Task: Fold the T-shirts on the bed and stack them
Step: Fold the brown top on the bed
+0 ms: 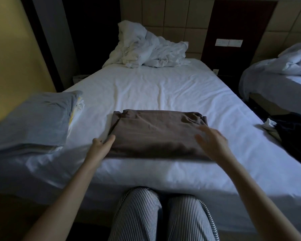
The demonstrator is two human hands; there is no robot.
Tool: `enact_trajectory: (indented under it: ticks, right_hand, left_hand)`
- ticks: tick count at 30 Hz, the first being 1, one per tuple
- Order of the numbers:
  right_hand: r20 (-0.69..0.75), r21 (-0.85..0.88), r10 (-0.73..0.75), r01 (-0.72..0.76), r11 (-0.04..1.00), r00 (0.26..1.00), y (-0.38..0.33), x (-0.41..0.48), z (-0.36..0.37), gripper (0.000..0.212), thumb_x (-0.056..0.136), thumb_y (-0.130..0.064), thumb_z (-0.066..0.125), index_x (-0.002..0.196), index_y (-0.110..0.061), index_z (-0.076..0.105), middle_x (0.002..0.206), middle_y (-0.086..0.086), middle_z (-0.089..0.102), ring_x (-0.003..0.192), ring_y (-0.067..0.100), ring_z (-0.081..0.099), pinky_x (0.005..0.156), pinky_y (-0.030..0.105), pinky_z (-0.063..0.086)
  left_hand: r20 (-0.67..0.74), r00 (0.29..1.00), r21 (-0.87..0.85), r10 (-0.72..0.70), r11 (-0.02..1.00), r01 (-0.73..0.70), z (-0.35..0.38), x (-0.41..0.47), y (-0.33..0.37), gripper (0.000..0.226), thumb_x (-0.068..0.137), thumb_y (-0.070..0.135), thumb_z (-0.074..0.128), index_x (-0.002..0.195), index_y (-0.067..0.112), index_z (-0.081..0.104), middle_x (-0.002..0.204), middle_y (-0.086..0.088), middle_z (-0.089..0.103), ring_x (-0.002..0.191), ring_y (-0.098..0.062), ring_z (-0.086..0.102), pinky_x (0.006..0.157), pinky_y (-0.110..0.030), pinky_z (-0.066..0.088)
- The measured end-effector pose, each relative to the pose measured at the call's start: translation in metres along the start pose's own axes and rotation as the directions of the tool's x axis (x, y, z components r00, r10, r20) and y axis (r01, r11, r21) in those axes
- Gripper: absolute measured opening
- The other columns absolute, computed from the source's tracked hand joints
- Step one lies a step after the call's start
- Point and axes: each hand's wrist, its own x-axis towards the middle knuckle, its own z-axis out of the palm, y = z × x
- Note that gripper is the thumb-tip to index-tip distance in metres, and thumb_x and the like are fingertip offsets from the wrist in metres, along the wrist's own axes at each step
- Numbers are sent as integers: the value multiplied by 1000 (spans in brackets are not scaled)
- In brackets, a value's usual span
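A brown T-shirt (155, 133), folded into a wide rectangle, lies near the foot edge of the white bed (146, 87). My left hand (101, 146) rests at its near left corner, fingers straight against the cloth edge. My right hand (212, 141) hovers over the shirt's right side with fingers spread, blurred by motion. A stack of folded shirts (35, 122), light grey-blue on top with yellow and white edges below, sits at the bed's left corner. A dark garment (295, 134) and a white one (269, 124) lie at the right edge.
A crumpled white duvet and pillows (146, 47) are heaped at the headboard. A second bed (278, 79) stands to the right. My striped trouser knees (160, 213) press against the foot of the bed. A yellow wall (10, 49) is on the left.
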Motion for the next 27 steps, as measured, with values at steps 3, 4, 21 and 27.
enact_trajectory:
  ticks: [3,4,21,27]
  right_hand:
    - [186,-48,-174,185,981,967,-40,17,26,57,89,-62,30,135,-32,43,146,-1,40,138,33,27,109,57,21]
    - [288,-103,-134,170,980,948,-44,17,43,60,89,-66,25,142,-38,31,154,-3,26,142,35,14,110,60,8]
    - [458,-322,3,163,933,889,-5,3,91,51,97,-54,12,146,-47,0,158,-6,-4,144,31,-8,112,52,-10]
    - [325,-273,-45,139,952,945,28,-4,53,50,98,-54,18,146,-40,23,157,-11,14,146,21,-3,113,44,-14]
  left_hand:
    - [21,1000,10,19,1000,-19,6,-1,0,92,54,72,61,118,5,61,115,-13,64,107,-32,59,95,-43,48]
    - [4,1000,80,16,997,-17,7,-3,-2,82,58,66,65,113,5,63,112,-13,66,105,-32,60,94,-43,49]
    - [161,985,-732,-62,662,162,63,-42,3,53,91,20,61,137,2,42,134,-6,50,108,-17,55,82,-20,49]
    - [-241,955,-803,-172,588,-96,93,-44,39,66,81,10,67,141,18,40,135,-6,53,118,-22,55,103,-41,44]
